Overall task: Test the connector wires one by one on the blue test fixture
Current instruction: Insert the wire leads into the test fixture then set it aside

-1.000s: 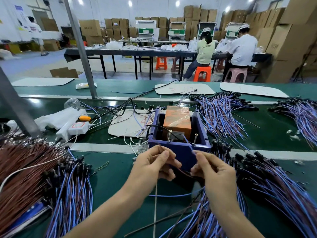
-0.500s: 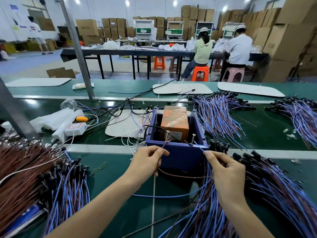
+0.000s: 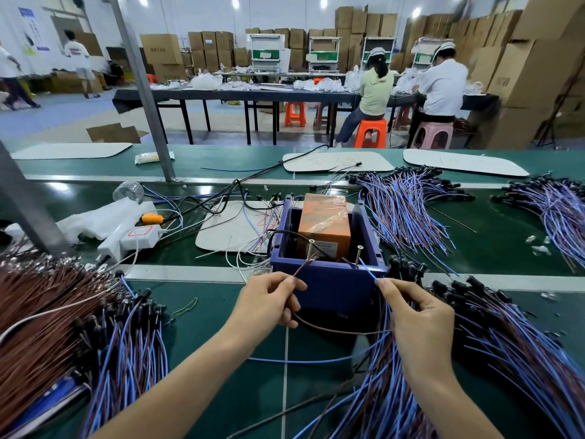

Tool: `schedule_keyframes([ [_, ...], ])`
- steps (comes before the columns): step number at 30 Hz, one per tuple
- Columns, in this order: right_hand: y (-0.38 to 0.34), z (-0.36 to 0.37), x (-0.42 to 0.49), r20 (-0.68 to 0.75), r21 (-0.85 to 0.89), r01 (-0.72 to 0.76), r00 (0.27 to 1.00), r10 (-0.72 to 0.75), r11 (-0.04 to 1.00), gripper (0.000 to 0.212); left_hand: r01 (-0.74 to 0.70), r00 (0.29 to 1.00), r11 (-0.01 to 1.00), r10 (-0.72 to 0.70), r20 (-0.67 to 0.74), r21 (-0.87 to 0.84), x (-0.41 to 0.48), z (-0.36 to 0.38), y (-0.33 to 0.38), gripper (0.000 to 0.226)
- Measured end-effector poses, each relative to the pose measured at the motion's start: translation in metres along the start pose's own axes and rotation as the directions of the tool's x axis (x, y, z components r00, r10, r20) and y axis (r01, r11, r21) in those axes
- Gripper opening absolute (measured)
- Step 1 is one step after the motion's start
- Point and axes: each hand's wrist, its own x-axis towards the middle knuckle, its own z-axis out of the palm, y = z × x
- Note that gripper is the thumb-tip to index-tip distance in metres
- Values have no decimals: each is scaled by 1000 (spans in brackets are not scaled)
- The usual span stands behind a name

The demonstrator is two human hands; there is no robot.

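While the green bench (image 3: 221,327) and its heaps lie as they did a second ago, the hands have changed station. Heap of blue-and-brown connector wires (image 3: 506,343), at 4 o'clock of the fixture; brown wire pile (image 3: 38,327), at 8 o'clock. Blue test fixture (image 3: 329,289), centre of the bench, open-topped, with an orange box (image 3: 324,223) standing inside it.

Left hand (image 3: 269,307), at 7 o'clock of the fixture, pinches the brown lead (image 3: 302,266) between thumb and forefinger. Right hand (image 3: 418,318), at 4 o'clock, likewise pinches the blue lead (image 3: 368,273). One second ago both hands worked close together before the fixture's front wall; they have since parted and lifted the two ends to the rim.

The brown lead now runs up to the left pin (image 3: 311,248), at 11 o'clock of the front wall, and the blue lead to the right pin (image 3: 359,253), at 1 o'clock. Actual contact is too fine to confirm.

Interpretation: this wire has probably passed from preparation to the test itself, with many wires in the heap yet to follow.
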Motion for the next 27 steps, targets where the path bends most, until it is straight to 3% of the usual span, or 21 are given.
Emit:
schedule_keyframes([
  [22, 3, 6, -8, 26, 15, -3, 1000, 3, 1000, 22, 63, 998, 988, -66, -18, -140, -10, 0, 0, 27],
  [25, 0, 7, -13, 82, -49, 62, 995, -58, 997, 20, 136, 990, 954, -124, 63, -268, -18, 5, 5, 25],
  [27, -2, 11, -23, 202, -132, 158, 971, -130, 978, 20, 142, 982, 936, -93, 164, -321, -27, 13, 9, 21],
])
